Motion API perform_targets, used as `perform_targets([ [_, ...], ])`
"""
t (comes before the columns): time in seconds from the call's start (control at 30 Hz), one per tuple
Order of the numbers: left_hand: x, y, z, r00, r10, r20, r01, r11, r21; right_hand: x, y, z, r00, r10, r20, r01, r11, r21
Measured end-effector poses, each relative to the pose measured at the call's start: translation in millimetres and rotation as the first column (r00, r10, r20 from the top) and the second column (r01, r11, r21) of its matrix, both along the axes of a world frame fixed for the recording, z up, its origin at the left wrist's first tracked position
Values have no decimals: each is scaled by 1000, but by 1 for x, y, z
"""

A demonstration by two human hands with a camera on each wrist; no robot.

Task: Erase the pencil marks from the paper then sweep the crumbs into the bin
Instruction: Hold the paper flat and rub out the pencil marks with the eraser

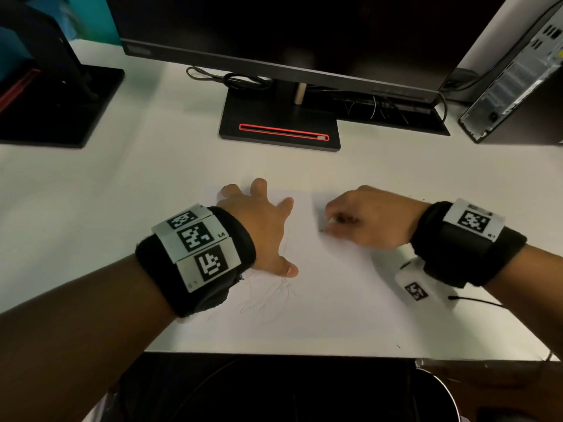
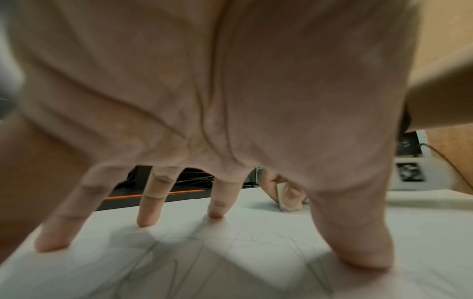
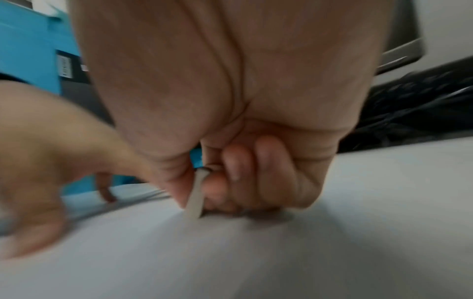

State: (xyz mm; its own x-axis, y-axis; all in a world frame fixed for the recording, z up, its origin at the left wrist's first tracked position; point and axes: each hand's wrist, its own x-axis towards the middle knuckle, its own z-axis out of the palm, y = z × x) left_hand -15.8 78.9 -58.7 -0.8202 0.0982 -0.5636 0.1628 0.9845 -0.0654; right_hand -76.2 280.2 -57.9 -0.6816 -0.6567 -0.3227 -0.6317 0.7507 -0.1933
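A white paper [image 1: 320,293] lies flat on the white bench [image 1: 91,208], in front of the monitor stand [image 1: 280,123]. Its long side runs from left to right. The left hand [image 1: 259,226] is spread wide, and its fingertips [image 2: 215,212] press the paper down. Thin pencil marks [image 1: 274,293] scribble across the paper near the left thumb. The right hand [image 1: 365,220] pinches a small pale eraser [image 3: 195,194]. The eraser stands nearly straight up, with its bottom end touching the paper. A dark bin [image 1: 426,391] sits below the near bench edge.
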Motion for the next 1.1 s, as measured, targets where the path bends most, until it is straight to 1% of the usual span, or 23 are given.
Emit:
perform_targets([
  [0.1,1,1,1,1000,3,2,-3,1000,-4,-1,12,4,997,-75,-19,75,997,25],
  [0.2,2,1,1,1000,0,-3,0,1000,3,14,9,1,1000,14,19,-15,1000,10],
  [0.23,2,0,1,1000,-2,-4,2,1000,6,13,13,1,1000,2,1,-2,999,32],
  [0.33,3,1,1,1000,3,-5,-3,1000,7,-2,33,13,972,-200,-123,214,969,121],
  [0.37,3,1,1,1000,5,-5,-5,1000,11,-2,36,16,960,-227,-165,249,960,129],
  [0.43,3,0,1,1000,9,-7,-9,1000,11,11,30,16,968,-175,-179,199,972,125],
  [0.5,3,-1,0,1000,16,-3,-16,1000,22,29,19,11,988,-99,-117,113,986,123],
  [0.57,2,0,0,1000,14,-4,-14,1000,22,29,17,11,989,-59,-138,89,972,218],
  [0.63,3,-1,1,1000,17,-1,-17,1000,25,14,24,21,964,-113,-241,190,926,326],
  [0.67,4,-1,1,1000,19,2,-19,999,27,9,28,27,947,-151,-285,243,913,327],
  [0.7,4,-1,1,1000,15,2,-15,1000,26,5,31,31,936,-191,-297,273,925,265],
  [0.73,4,-3,1,1000,9,-4,-9,1000,23,3,30,34,937,-238,-255,277,952,130],
  [0.77,4,-4,1,1000,4,-9,-4,1000,22,6,24,36,944,-299,-138,292,954,-68],
  [0.8,4,-6,1,1000,-1,-15,1,1000,27,13,15,34,927,-364,96,376,882,-283],
  [0.83,5,-7,1,1000,-6,-23,6,999,33,25,2,30,826,-370,426,544,721,-428],
  [0.87,6,-8,1,999,-12,-30,13,999,37,36,-12,21,639,-295,710,726,536,-431],
  [0.9,7,-10,1,999,-19,-36,20,999,37,46,-24,10,435,-189,881,854,396,-336],
  [0.93,8,-12,2,999,-30,-38,31,999,35,54,-34,-1,278,-106,955,918,321,-232],
  [0.97,8,-15,4,998,-45,-34,47,998,32,56,-39,-10,166,-34,986,955,257,-152],
  [1.0,9,-18,5,998,-62,-23,63,998,32,53,-38,-16,87,33,996,980,176,-92],
  [1.03,8,-22,7,997,-73,-9,73,997,35,45,-31,-20,40,87,995,997,65,-45],
  [1.07,9,-25,8,997,-77,4,76,996,42,36,-21,-24,34,130,991,997,-76,-24],
  [1.1,10,-29,9,997,-80,14,79,996,51,27,-8,-25,74,139,988,970,-238,-39],
])
